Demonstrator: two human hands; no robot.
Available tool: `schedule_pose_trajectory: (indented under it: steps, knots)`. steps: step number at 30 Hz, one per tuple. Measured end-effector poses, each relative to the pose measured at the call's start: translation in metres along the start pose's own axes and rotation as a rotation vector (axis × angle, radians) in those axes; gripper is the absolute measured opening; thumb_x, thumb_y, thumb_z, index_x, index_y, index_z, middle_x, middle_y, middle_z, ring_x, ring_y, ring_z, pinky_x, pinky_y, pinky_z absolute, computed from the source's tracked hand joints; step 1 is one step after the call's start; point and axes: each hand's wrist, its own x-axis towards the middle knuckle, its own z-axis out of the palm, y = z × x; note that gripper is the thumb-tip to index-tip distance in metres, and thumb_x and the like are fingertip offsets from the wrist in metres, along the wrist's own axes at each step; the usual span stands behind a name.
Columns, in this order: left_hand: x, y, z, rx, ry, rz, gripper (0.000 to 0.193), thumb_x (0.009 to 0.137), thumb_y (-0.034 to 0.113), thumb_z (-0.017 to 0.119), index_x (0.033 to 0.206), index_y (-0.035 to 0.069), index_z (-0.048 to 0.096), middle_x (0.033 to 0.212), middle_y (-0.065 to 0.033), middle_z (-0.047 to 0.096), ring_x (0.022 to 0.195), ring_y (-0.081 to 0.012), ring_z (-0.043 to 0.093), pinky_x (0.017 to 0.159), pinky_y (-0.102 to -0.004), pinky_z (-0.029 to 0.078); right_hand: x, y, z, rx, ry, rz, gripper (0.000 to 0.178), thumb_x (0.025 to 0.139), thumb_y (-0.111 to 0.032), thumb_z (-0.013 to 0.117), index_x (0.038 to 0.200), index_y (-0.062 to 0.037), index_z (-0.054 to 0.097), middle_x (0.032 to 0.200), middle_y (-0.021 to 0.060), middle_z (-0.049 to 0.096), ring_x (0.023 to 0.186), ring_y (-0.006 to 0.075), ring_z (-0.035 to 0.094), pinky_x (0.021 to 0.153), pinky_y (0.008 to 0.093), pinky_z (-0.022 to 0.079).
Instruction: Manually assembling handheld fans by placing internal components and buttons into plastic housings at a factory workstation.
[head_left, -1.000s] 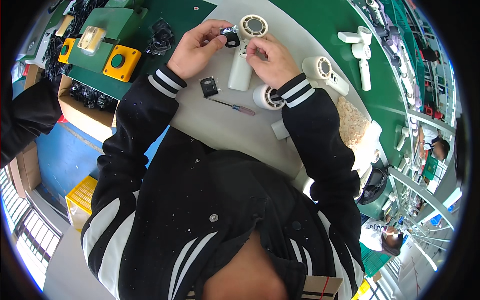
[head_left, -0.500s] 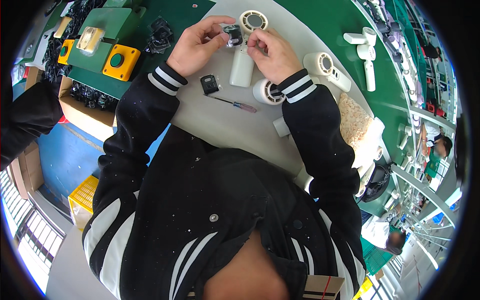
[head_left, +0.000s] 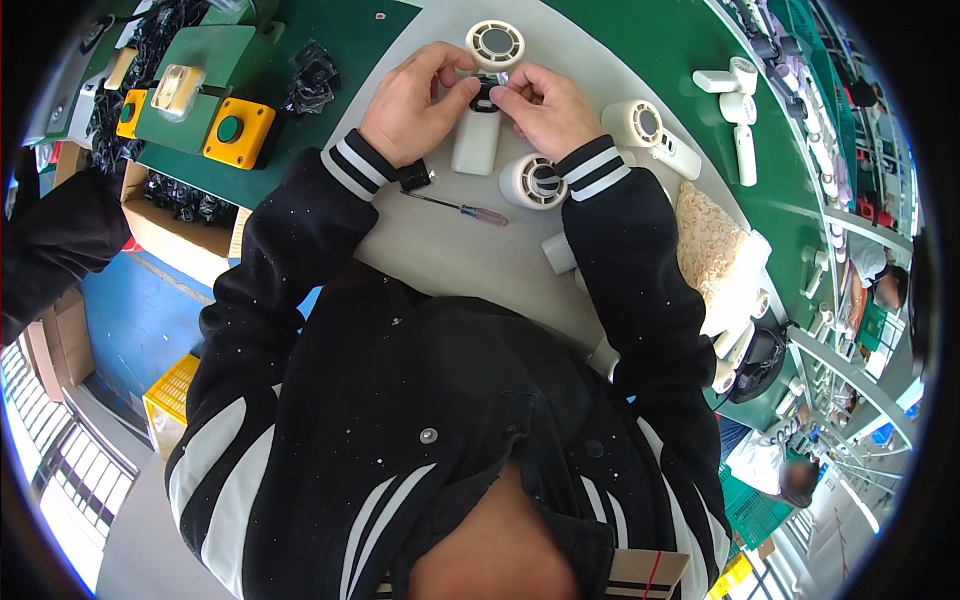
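The left hand (head_left: 412,108) and right hand (head_left: 552,112) met at a small black plastic piece (head_left: 487,94), thumbs at its opposite sides, over the upper handle of a white plastic handheld fan (head_left: 476,148) on the pale grey surface (head_left: 455,262). Each grip was curled and partly closed; whether either truly pinched the piece, I couldn't tell. Uneven thumb pressure might have tilted it, or a nudge rolled the smooth handle.

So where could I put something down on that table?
On the grey tabletop, between the screwdriver and the black jacket. Or on the green surface, between the grey edge and the white fans lying on it. It's crowded around the middle fan, where the left grip and right grip are at the black part.
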Motion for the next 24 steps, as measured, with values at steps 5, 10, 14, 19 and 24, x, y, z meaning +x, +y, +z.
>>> schedule_pose_trajectory:
  steps: [5,10,14,19,24]
  knots:
    - [0.000,-0.003,0.007,0.325,-0.047,0.052,0.024,0.086,0.022,0.063,0.104,0.005,0.064,0.084,-0.0070,0.065,0.068,-0.0240,0.058,0.062,-0.0343,0.047,-0.004,0.001,0.007,-0.162,0.049,0.103,0.021,0.096,-0.024,0.055,0.105,-0.0052,0.056,0.073,0.0022,0.054,0.053,0.0122,0.050,0.051,0.0257,0.040]
    - [0.000,0.005,0.017,0.125,-0.049,-0.064,0.027,0.089,0.018,0.060,0.111,0.003,0.060,0.091,-0.0108,0.065,0.075,-0.0265,0.059,0.069,-0.0358,0.048,-0.003,0.010,0.012,-0.121,0.102,-0.016,0.025,0.098,-0.018,0.048,0.118,-0.0043,0.051,0.087,0.0065,0.060,0.069,0.0155,0.056,0.063,0.0276,0.045]
    - [0.008,0.019,0.024,-0.096,-0.012,-0.070,0.030,0.090,0.012,0.059,0.118,0.001,0.056,0.098,-0.0127,0.062,0.080,-0.0257,0.059,0.073,-0.0346,0.049,-0.005,-0.001,0.004,-0.024,0.183,-0.154,0.027,0.097,-0.011,0.047,0.123,-0.0035,0.048,0.099,0.0093,0.062,0.083,0.0170,0.059,0.074,0.0282,0.047]
    - [0.027,0.040,0.032,-0.242,0.105,0.165,0.035,0.091,0.006,0.058,0.124,0.000,0.050,0.113,-0.0142,0.056,0.087,-0.0220,0.057,0.075,-0.0312,0.048,-0.017,-0.024,-0.016,0.175,0.341,-0.263,0.030,0.093,-0.001,0.051,0.123,-0.0018,0.049,0.111,0.0115,0.061,0.096,0.0173,0.058,0.087,0.0286,0.046]
    - [0.052,0.076,0.036,-0.388,-0.068,0.150,0.029,0.088,0.007,0.063,0.115,0.000,0.057,0.102,-0.0094,0.059,0.084,-0.0188,0.057,0.076,-0.0302,0.048,-0.022,-0.008,-0.046,0.552,0.365,-0.440,0.032,0.091,0.002,0.055,0.123,-0.0005,0.051,0.110,0.0110,0.061,0.097,0.0158,0.059,0.089,0.0286,0.047]
